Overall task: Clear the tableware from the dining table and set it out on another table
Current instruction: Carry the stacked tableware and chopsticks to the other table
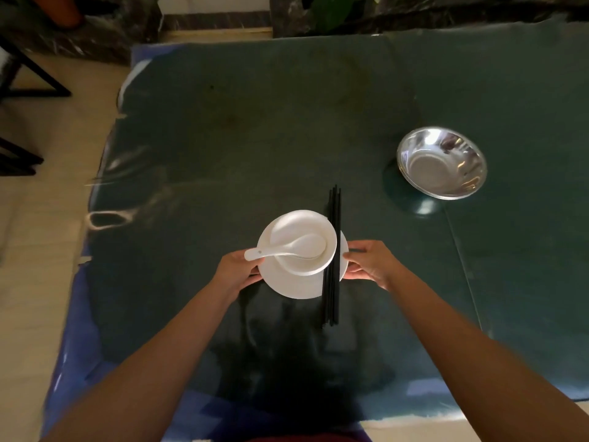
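Green table (223, 138), hands (237, 269) (371, 264) gripping plate (296, 283)

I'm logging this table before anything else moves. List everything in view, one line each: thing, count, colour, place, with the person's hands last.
Round white ceramic plate: one, white, near middle of the table, held at both edges.
Small white ceramic bowl: one, white, on the plate.
White ceramic soup spoon: one, white, lying in the bowl, handle pointing left.
Black chopsticks: a bundle, count unclear, black, across the plate's right side.
Shiny steel bowls: a nested stack, count unclear, silver, far right on the table.
Glass-topped table with dark green cloth: one, green.
Black chair frames: dark, on the floor at left.
Left hand: grips the plate's left edge.
Right hand: grips the plate's right edge.
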